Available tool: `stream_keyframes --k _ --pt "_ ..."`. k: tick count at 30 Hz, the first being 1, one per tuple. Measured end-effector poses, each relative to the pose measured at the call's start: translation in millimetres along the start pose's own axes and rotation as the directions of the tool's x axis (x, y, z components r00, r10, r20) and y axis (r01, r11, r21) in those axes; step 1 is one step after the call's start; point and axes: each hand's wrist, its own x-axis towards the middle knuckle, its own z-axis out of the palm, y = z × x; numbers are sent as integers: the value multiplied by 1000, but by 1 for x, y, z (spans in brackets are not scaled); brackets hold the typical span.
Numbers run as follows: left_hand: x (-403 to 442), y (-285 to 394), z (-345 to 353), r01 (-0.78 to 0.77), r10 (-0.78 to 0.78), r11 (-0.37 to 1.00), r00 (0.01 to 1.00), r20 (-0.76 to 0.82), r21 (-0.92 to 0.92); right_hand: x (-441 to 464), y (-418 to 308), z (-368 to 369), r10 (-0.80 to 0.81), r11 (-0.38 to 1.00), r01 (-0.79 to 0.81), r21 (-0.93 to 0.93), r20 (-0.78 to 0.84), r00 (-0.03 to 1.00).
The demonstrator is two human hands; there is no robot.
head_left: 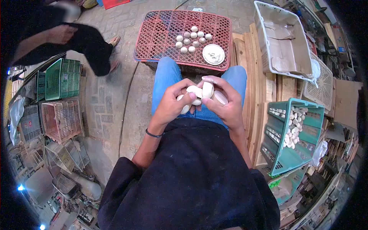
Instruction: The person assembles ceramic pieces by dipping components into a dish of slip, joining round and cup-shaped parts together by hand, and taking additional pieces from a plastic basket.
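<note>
Above my lap, my left hand [173, 100] is closed around several smooth white rounded pieces [194, 91], whose material I cannot tell. My right hand [229, 104] pinches one thick white disc [207, 89] upright between thumb and fingers. Another pale disc [220, 97] rests against its palm. Both hands are close together, their fingertips nearly meeting. In front of my knees, several similar round pieces [194, 35] lie in a cluster on a red plastic crate [153, 38]. Beside them is a round white lid or dish [213, 54] with grey marks on it.
At right, a green crate [281, 161] holds many white pieces [294, 126]. Behind it stands a white crate [264, 50] lined with cardboard, near wooden planks [251, 96]. Another person [88, 46] is at the upper left, above stacked crates [63, 78].
</note>
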Motion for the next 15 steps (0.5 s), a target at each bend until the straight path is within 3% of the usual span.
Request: stream_keyframes --k 3,5,15 --pt "1 -2 -1 24 -24 1000 1000 -6 2 2 3 -2 -76 994 77 -80 11 997" --pt "1 -3 0 38 -43 992 998 -37 -117 2 3 -2 -119 986 120 -119 16 993" --pt "1 -1 2 14 -22 996 994 -104 -84 6 1 2 -281 872 279 -403 55 958"
